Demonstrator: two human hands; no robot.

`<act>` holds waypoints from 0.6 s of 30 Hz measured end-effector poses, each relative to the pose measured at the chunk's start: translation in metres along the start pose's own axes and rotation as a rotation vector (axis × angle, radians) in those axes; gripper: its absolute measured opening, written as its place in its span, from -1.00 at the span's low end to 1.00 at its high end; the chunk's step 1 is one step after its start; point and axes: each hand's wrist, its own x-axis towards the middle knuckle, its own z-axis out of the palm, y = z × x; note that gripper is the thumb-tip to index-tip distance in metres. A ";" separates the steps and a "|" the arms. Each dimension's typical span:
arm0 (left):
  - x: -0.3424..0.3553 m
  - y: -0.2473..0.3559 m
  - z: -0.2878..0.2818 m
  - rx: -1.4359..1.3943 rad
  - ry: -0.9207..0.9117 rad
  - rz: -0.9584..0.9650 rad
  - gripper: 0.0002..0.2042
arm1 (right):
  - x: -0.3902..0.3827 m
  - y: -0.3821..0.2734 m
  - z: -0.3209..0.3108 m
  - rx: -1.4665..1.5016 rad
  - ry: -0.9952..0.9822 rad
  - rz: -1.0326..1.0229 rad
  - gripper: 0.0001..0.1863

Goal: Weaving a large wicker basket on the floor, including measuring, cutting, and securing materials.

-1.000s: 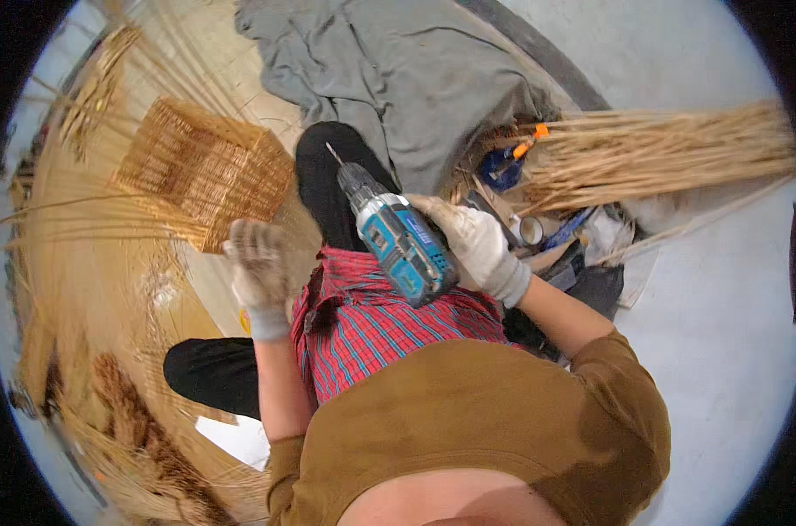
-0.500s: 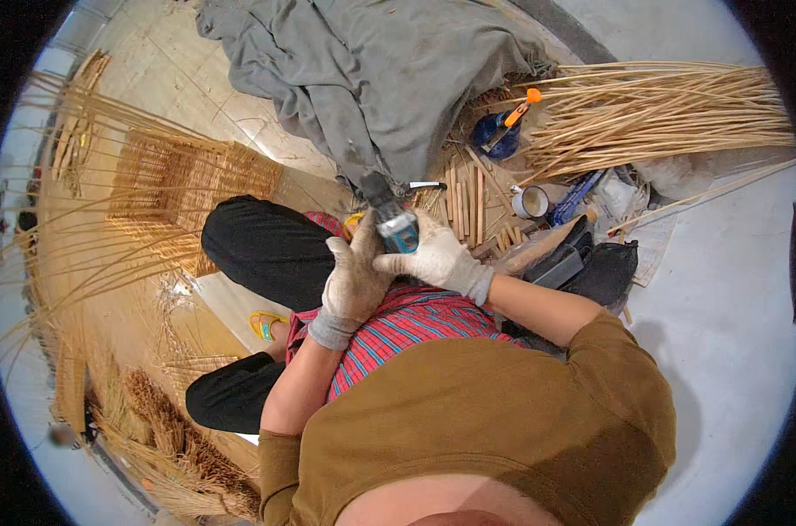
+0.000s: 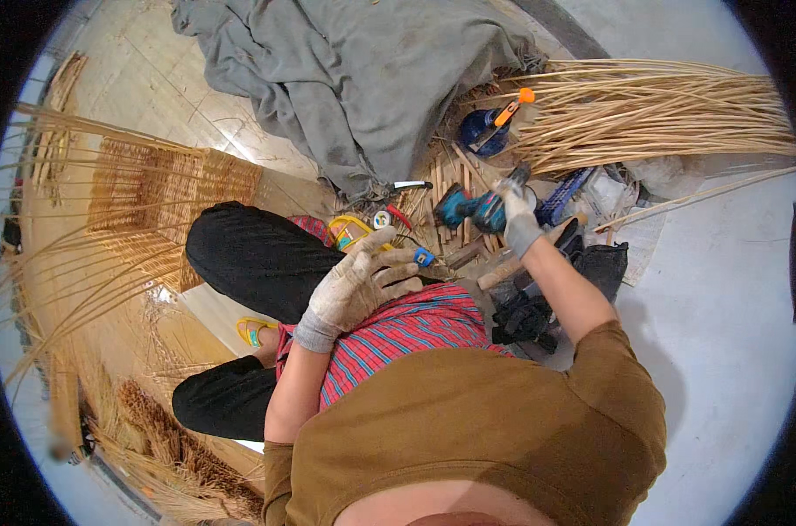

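Note:
A teal-and-black cordless drill (image 3: 484, 213) is in my right hand (image 3: 518, 213), out to the right over the tools and wood pieces. The gloved fingers close round it and partly hide it. Above my lap, my left hand (image 3: 354, 285), also in a white work glove, holds nothing; its fingers are spread. Just beyond its fingertips lies a small blue tape measure (image 3: 423, 257). Nearby are a round white-and-red roll (image 3: 381, 219), a red-handled tool (image 3: 399, 216) and a thin black-and-white tool (image 3: 411, 185).
A half-woven wicker basket (image 3: 166, 188) with long loose canes stands at left. Grey cloth (image 3: 354, 79) covers something ahead. A blue container (image 3: 483, 131) with an orange-handled tool sits before a bundle of canes (image 3: 661, 114). Black bags (image 3: 599, 270) lie at right.
My right hand has carried the drill from over my lap out to the right. My left hand has come away from it and stays above my lap, fingers spread.

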 end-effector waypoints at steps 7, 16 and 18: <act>0.005 -0.003 0.001 0.032 -0.085 0.015 -0.43 | 0.109 -0.043 -0.024 0.001 0.214 -0.033 -0.41; 0.009 -0.005 0.001 -0.002 -0.041 -0.014 -0.49 | 0.182 -0.042 -0.046 -0.041 0.456 -0.089 -0.45; 0.011 -0.005 0.001 0.006 -0.021 -0.009 -0.50 | 0.185 -0.044 -0.045 -0.151 0.455 -0.133 -0.20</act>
